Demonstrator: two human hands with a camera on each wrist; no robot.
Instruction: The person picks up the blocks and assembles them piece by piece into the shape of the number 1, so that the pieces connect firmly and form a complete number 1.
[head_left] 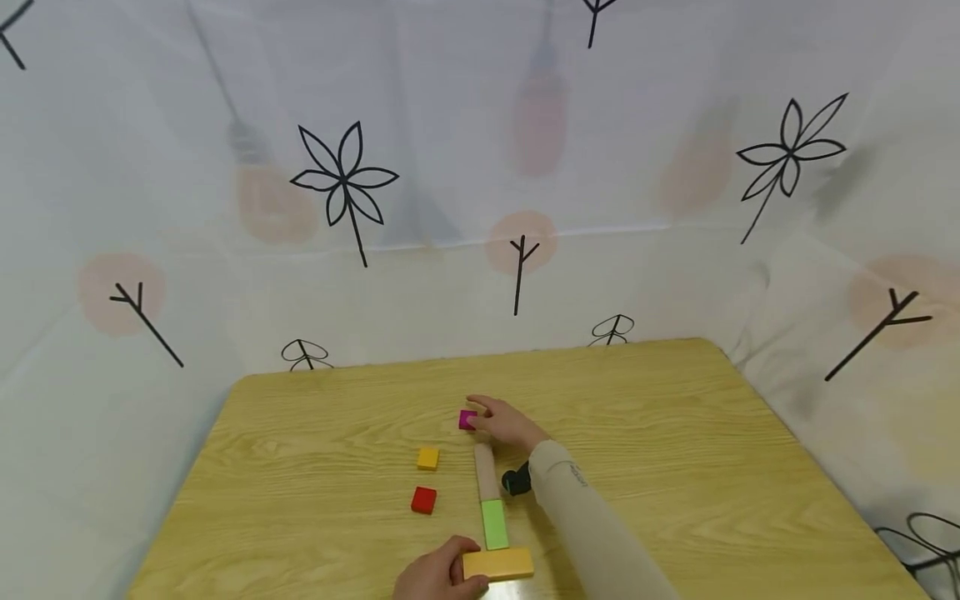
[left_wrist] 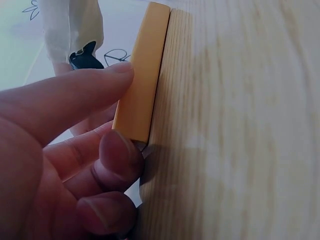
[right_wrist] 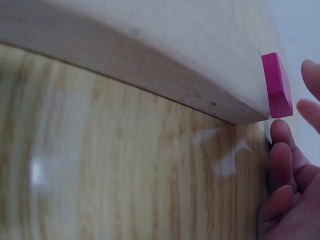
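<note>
My left hand (head_left: 441,575) pinches the left end of a long orange block (head_left: 504,564) near the front of the table. In the left wrist view the thumb lies on one face of that block (left_wrist: 143,75), and the fingers curl at its end. Above it in the head view, a light green block (head_left: 495,525) and a pale wooden block (head_left: 486,473) form a line. Beyond that line my right hand (head_left: 510,424) reaches to a small magenta block (head_left: 464,419). Its fingers are spread around the magenta block (right_wrist: 276,85), with gaps showing in the right wrist view.
Left of the line, a small yellow-orange block (head_left: 428,459) and a red block (head_left: 423,500) lie on the wooden table (head_left: 315,475). A black wrist device (head_left: 516,481) sits by the right sleeve. A patterned cloth (head_left: 450,167) hangs behind the table.
</note>
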